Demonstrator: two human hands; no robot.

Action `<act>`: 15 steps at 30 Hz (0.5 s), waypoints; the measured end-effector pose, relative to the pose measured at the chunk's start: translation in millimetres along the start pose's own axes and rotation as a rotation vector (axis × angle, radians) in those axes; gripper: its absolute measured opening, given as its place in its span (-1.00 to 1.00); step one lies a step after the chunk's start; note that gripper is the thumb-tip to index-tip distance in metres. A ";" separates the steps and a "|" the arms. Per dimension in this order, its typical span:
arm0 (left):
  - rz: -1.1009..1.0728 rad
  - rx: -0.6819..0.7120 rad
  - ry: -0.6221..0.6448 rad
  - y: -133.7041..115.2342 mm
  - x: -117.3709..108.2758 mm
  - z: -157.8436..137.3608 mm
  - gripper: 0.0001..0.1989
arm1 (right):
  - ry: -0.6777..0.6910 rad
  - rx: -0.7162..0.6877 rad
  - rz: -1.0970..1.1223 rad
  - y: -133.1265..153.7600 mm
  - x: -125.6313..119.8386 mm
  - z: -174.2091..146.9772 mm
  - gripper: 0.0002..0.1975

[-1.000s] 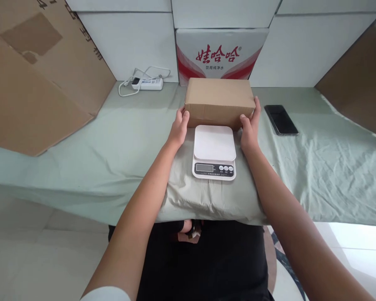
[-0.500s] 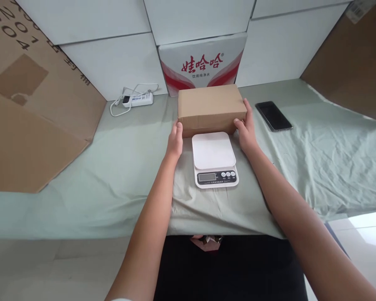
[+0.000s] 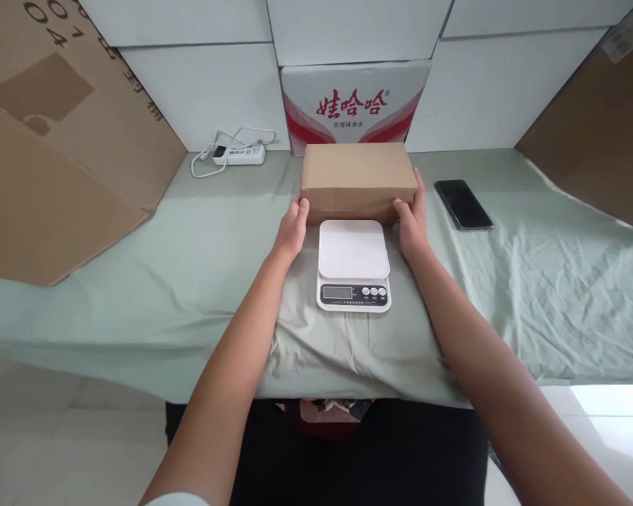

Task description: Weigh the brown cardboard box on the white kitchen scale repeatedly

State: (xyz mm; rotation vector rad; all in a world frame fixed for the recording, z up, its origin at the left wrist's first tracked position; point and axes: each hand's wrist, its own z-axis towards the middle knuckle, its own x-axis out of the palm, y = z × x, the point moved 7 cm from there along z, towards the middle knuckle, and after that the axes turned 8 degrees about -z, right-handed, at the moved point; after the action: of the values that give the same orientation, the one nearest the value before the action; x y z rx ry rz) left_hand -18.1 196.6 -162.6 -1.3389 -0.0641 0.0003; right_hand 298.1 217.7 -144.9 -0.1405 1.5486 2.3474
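A closed brown cardboard box is gripped at both ends, just behind a white kitchen scale. My left hand closes on the box's left front corner, thumb on the front face. On the opposite end, my right hand has its thumb on the front and fingers around the right side. The scale's platform carries nothing, and its display looks blank. Whether the underside of the box rests on the cloth is hidden behind the scale.
To the right lies a dark phone. A white power strip with a tangled cable sits at the back left. A printed white carton stands behind the box. Large cardboard sheets flank the green cloth.
The camera view has tilted and shifted slightly. Both hands keep their hold on the cardboard box, which stays about the same place behind the scale.
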 end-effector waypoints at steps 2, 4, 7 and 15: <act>0.012 0.004 -0.008 0.0 -0.7 0.2 -0.06 | -0.002 -0.008 -0.006 1.5 0.7 0.9 0.04; 0.023 0.001 -0.025 1.4 -1.9 0.6 -0.04 | 0.000 -0.005 -0.015 3.6 1.5 0.8 0.06; 0.011 0.008 -0.034 3.2 -2.6 1.8 -0.05 | -0.006 0.009 -0.011 7.3 1.9 -0.7 0.07; 0.017 0.095 -0.031 -8.2 3.0 3.3 -0.02 | -0.047 -0.003 0.066 6.7 7.5 -3.0 0.17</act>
State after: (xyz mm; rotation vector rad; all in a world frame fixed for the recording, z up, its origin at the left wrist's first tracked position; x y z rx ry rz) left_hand -15.6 198.0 -153.7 -1.2450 -0.0778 0.0379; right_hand 288.5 214.1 -142.2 -0.0350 1.5499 2.3863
